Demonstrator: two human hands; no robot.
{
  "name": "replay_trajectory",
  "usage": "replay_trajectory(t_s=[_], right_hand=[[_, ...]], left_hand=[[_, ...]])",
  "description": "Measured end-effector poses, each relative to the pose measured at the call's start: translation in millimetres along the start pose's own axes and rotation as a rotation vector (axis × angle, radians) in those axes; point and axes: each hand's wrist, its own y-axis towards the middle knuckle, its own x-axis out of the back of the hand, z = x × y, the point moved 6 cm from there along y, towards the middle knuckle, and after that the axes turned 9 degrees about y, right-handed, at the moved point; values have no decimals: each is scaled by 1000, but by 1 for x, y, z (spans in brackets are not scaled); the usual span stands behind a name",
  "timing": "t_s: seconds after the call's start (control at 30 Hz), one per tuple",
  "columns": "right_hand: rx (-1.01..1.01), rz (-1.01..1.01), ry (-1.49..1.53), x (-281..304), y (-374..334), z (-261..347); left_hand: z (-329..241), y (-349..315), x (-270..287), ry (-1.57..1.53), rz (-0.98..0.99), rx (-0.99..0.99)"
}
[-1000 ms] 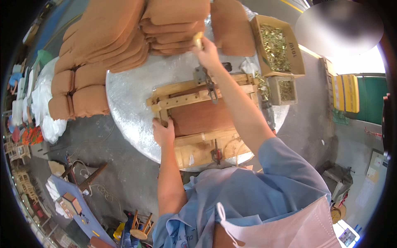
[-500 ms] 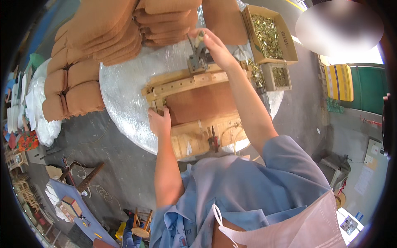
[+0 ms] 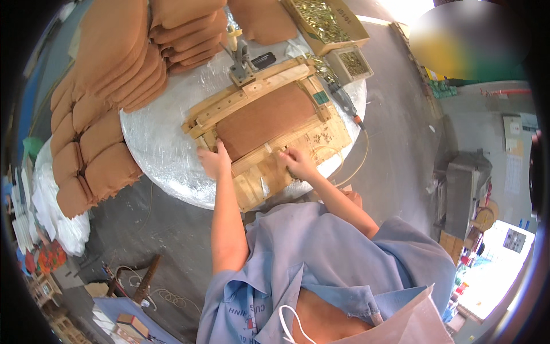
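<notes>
A wooden jig lies on the plastic-wrapped round table, framing a flat brown panel. My left hand grips the jig's left end, its thumb at the panel's corner. At the middle of the near board, my right hand has its fingers curled round a toggle clamp, which the hand mostly hides. On the far rail stands another toggle clamp with a pale yellow handle, untouched. Small loose pieces are scattered on the board's right part.
Stacks of brown cushion-like pads rise at the far left. A cardboard box of metal fasteners and a smaller box stand at the far right. An air tool with a hose lies beside the jig.
My right hand has let go of the far clamp and come down to the one on the near board. My left hand stays at the jig's left end. The view has turned.
</notes>
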Motion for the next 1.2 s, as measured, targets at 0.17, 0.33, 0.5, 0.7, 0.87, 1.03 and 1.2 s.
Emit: replay_trajectory(t_s=[0.17,0.33,0.5,0.7,0.87,1.03,1.2], right_hand=[[66,-202,224,45,-82,-13],[-68,-359,-9,40,-138,-67],[121,-331,100,3,-148,-40],[145,-148,-29,-28,-147,-12],[225,-188,93,-33,-122,5],[289,-273,-91,-15,-63,36],[508,-256,-595,-21,5,59]], left_hand=[[-2,-1,-4,-248,-281,-341],[-107,-25,36,187,-440,-737],[-160,27,34,602,-247,-896],[-168,18,59,516,7,-1060],[-59,-9,89,337,-11,-998],[93,-53,124,46,92,-638],[199,-56,129,-116,-71,-336]])
